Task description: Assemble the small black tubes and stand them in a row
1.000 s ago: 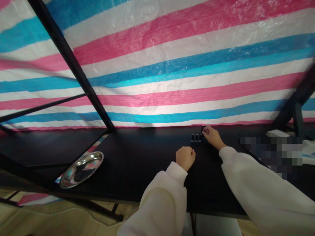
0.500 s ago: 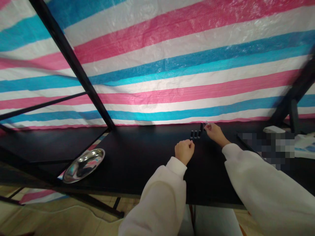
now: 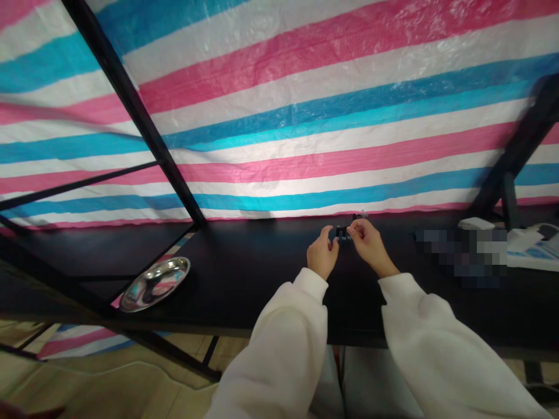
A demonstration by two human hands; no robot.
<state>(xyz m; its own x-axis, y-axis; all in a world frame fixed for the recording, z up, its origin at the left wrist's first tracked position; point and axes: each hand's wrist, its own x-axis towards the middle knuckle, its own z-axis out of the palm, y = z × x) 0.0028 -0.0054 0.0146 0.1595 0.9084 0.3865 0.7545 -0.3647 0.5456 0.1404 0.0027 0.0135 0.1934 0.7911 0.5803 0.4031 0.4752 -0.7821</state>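
Note:
Several small black cylinders point(image 3: 343, 233) with pale ends sit close together on the black table point(image 3: 244, 273), partly hidden by my fingers. My left hand point(image 3: 322, 255) is just left of them, its thumb and forefinger apart and nothing seen between them. On the other side, my right hand point(image 3: 365, 240) has its thumb and forefinger pressed together at the cylinders' edge. Whatever is in that pinch is too small to make out. Beyond the right fingertips lies another small dark piece with a clear part point(image 3: 360, 216).
A shiny oval metal dish point(image 3: 155, 285) rests by the left end of the table. To the right are a white object point(image 3: 476, 223) and a blurred-out patch point(image 3: 463, 256). Black metal posts point(image 3: 135, 116) stand before a striped plastic sheet point(image 3: 279, 151).
My right hand has moved left and nearer, from the far dark piece to the cylinders. My left hand has gone from closed to open and shifted slightly left and forward.

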